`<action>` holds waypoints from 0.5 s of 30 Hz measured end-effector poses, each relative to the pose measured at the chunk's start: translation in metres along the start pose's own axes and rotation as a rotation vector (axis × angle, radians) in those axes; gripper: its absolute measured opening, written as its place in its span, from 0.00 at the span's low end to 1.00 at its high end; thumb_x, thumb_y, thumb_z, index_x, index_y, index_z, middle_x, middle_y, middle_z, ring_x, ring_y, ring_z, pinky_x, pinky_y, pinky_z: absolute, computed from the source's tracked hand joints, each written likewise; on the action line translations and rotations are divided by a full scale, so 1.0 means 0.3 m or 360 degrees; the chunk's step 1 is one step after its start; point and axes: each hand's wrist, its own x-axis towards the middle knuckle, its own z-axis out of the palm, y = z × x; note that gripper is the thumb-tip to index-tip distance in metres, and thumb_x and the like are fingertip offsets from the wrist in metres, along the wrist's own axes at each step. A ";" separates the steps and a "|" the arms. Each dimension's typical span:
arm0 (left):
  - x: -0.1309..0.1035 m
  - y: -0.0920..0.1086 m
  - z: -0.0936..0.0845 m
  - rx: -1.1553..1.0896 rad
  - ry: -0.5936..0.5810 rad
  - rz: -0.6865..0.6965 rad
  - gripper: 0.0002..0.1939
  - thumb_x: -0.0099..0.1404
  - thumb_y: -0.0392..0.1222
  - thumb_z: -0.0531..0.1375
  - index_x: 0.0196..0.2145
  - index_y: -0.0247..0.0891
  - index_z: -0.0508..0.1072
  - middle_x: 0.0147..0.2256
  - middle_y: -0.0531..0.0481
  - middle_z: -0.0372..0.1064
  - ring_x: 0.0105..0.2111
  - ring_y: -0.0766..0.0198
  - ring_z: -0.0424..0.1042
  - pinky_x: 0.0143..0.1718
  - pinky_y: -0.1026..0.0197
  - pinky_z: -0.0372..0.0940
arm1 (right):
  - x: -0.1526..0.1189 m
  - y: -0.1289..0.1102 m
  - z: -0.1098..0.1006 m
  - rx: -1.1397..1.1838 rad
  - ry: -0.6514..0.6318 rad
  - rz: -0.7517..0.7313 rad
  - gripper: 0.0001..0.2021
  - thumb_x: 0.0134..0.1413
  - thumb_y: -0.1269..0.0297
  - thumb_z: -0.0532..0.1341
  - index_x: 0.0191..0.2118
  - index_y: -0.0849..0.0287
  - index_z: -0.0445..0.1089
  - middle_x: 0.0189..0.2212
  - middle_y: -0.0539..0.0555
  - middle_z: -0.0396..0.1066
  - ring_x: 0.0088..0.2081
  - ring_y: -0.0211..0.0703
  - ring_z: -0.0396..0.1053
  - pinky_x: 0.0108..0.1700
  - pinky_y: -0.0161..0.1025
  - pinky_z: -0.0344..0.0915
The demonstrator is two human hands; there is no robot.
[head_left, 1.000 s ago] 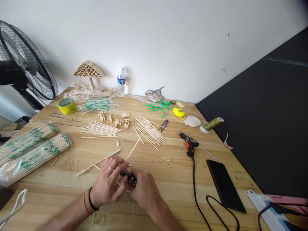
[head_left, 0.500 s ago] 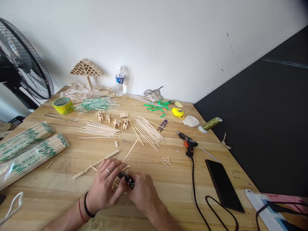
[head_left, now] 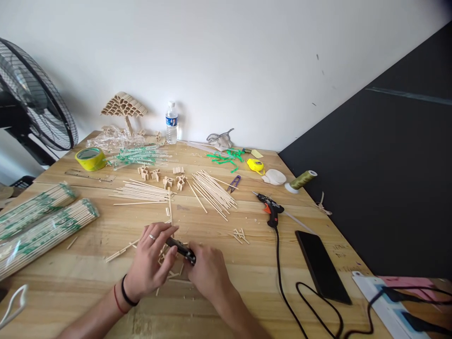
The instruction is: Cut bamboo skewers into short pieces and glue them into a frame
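Note:
Near the table's front, my right hand [head_left: 210, 270] is closed around a dark hand tool [head_left: 181, 249]. Its shape resembles pliers or cutters, but the hand hides part of it. Beside its far end is my left hand [head_left: 153, 256], fingers and thumb spread, with no held item visible. Just past the left fingertips lies a thin wooden stick [head_left: 170, 207], its near end partly hidden. Short cut stick pieces [head_left: 173, 273] lie scattered beneath and between the hands. Left of them, more sticks [head_left: 118, 253] rest on the wood.
Loose sticks [head_left: 213, 193], small glued stick pieces [head_left: 168, 182] and purple snips [head_left: 234, 183] lie beyond the hands. On the right are a glue gun [head_left: 270, 209], its cord, and a phone [head_left: 323, 266]. Bagged sticks [head_left: 52, 233] lie left; a bottle [head_left: 171, 123] stands behind.
My left fingers have spread apart and moved slightly off the tool. The stick by them now points more straight away from me, and more short pieces show below. The view has shifted slightly.

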 end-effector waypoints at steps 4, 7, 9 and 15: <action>0.015 -0.025 -0.026 -0.0238 0.0149 -0.0328 0.14 0.77 0.41 0.52 0.53 0.41 0.73 0.48 0.44 0.73 0.48 0.54 0.72 0.48 0.53 0.68 | 0.001 0.005 0.002 0.0079 0.0003 0.0006 0.04 0.57 0.65 0.66 0.39 0.52 0.78 0.35 0.55 0.83 0.35 0.51 0.80 0.34 0.38 0.58; 0.015 -0.054 -0.039 -0.0299 0.0336 -0.0499 0.10 0.77 0.43 0.54 0.48 0.41 0.75 0.45 0.46 0.75 0.46 0.56 0.73 0.46 0.56 0.68 | -0.005 0.006 0.009 0.0259 0.0067 -0.0029 0.02 0.56 0.66 0.66 0.36 0.53 0.76 0.32 0.53 0.81 0.32 0.47 0.77 0.33 0.37 0.57; 0.013 -0.066 -0.041 -0.0300 0.0384 -0.0499 0.08 0.76 0.42 0.56 0.46 0.42 0.75 0.43 0.47 0.75 0.45 0.58 0.74 0.45 0.57 0.68 | -0.008 0.008 0.010 0.0522 0.0177 -0.0084 0.05 0.58 0.64 0.65 0.32 0.55 0.73 0.27 0.51 0.77 0.28 0.44 0.72 0.31 0.36 0.56; 0.008 -0.019 -0.010 -0.0514 -0.0026 -0.0193 0.09 0.74 0.33 0.56 0.43 0.41 0.76 0.39 0.48 0.77 0.40 0.63 0.77 0.40 0.62 0.71 | 0.007 0.034 0.003 0.1650 0.0263 -0.0064 0.19 0.65 0.46 0.60 0.39 0.59 0.74 0.19 0.45 0.62 0.22 0.37 0.59 0.26 0.34 0.57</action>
